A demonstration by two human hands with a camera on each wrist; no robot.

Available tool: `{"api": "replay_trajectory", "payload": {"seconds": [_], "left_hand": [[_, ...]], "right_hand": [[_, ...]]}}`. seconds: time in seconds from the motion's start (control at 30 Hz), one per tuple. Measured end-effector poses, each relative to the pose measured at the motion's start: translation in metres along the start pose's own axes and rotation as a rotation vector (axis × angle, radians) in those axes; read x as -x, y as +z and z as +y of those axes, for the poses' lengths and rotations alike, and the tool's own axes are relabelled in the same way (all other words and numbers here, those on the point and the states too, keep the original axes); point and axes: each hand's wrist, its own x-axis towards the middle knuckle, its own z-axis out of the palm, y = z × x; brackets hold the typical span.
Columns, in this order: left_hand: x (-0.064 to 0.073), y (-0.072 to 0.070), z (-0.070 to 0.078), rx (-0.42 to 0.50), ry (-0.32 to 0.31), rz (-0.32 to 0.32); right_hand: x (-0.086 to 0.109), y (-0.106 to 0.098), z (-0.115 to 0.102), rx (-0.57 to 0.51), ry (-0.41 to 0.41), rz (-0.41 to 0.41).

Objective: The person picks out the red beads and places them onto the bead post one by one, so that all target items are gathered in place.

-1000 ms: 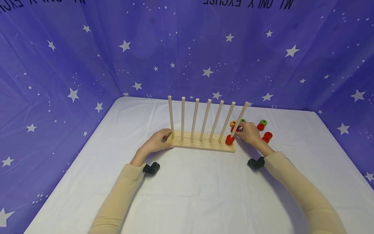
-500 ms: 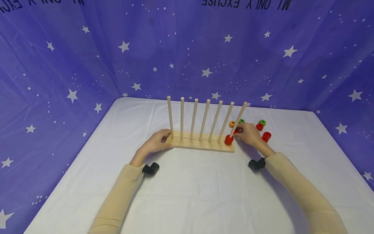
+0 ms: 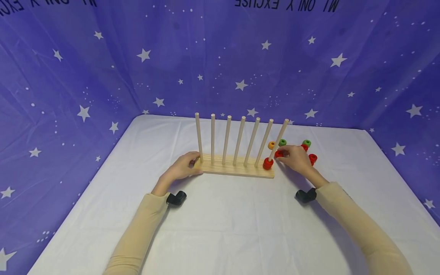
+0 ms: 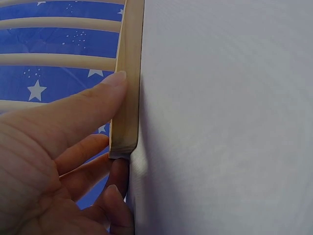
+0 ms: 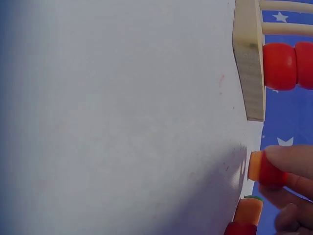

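A wooden rack with several upright pegs stands on the white table. My left hand grips the left end of its base. The left wrist view shows the thumb on the base's edge and the fingers around its end. Red beads are stacked at the bottom of the rightmost peg; two show in the right wrist view. Just right of that peg, my right hand pinches a red bead between thumb and fingers. An orange bead shows beyond it in the right wrist view.
Behind the right hand lie an orange bead and a green bead. Another green bead and several red beads lie to its right, partly hidden by it. A starry blue cloth hangs behind the table.
My right hand has shifted slightly right and nearer, and the red bead at its fingertips shows more clearly beside the end peg. The left hand keeps its place on the rack.
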Motion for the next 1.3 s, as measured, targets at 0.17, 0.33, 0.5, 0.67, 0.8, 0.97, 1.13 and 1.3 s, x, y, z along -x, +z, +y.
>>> {"api": "replay_trajectory", "payload": {"seconds": [0.17, 0.33, 0.5, 0.67, 0.8, 0.97, 1.13, 1.3], "left_hand": [[0.000, 0.001, 0.000, 0.009, -0.008, -0.002], [-0.001, 0.000, 0.001, 0.024, -0.007, 0.000], [-0.001, -0.001, 0.001, 0.020, -0.003, -0.003], [0.001, -0.001, 0.001, 0.027, 0.002, -0.001], [0.002, -0.001, 0.001, 0.025, 0.013, 0.004], [0.002, -0.001, 0.002, 0.026, 0.000, 0.002], [0.002, -0.002, 0.002, 0.026, -0.007, -0.005], [0.002, -0.002, 0.002, 0.024, -0.010, -0.007]], "right_hand": [[0.007, -0.004, -0.002, -0.019, -0.036, 0.128], [0.012, -0.011, -0.004, -0.034, -0.079, 0.231], [0.015, -0.017, -0.003, -0.023, -0.092, 0.279], [0.017, -0.020, -0.003, -0.009, -0.128, 0.337], [0.018, -0.024, -0.006, -0.018, -0.129, 0.368], [0.021, -0.029, -0.012, -0.040, -0.134, 0.391], [0.023, -0.035, -0.019, -0.052, -0.162, 0.434], [0.025, -0.041, -0.026, -0.069, -0.187, 0.476]]}}
